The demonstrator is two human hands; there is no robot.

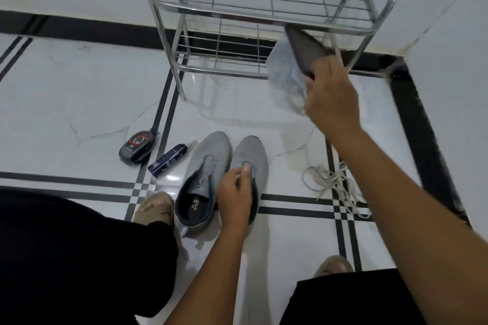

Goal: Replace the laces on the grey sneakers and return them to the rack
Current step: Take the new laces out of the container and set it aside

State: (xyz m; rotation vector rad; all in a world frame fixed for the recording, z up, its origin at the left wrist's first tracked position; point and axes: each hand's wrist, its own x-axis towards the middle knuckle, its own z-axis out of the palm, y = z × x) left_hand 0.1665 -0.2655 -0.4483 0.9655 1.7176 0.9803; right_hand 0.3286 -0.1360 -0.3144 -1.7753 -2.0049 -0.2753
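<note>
Nearest, the left hand point(235, 192) rests on the right-side shoe of the 2 grey sneakers point(211, 166), fingers curled over its tongue and collar and gripping it; both shoes stand side by side on the floor point(79, 87), touching, toes toward 12 o'clock, heels toward the person, eyelets bare of any lace. That long axis runs straight from the person toward the rack, so the left hand is the nearer one for steadying a shoe. At 3 o'clock of the shoes, near but apart, a tangle of pale laces point(332, 182) lies loose on the tiles; whether these are the old ones or the new I cannot tell. At 9 o'clock, a blue tube point(169, 157) lies just beside the left-side shoe, and a dark shoe-polish sponge point(137, 148) beyond it.

Farther out, at 1 o'clock, the right hand point(332, 97) is raised and holds a dark flat object with a clear plastic packet point(285, 74); motion blur hides what the packet contains. Beyond it the chrome wire rack point(264, 2) stands against the white wall, its 2 visible shelves bare.

Lacing seems not yet begun; the floor is glossy tile with black lines, slippery for a shoe pulled on.
</note>
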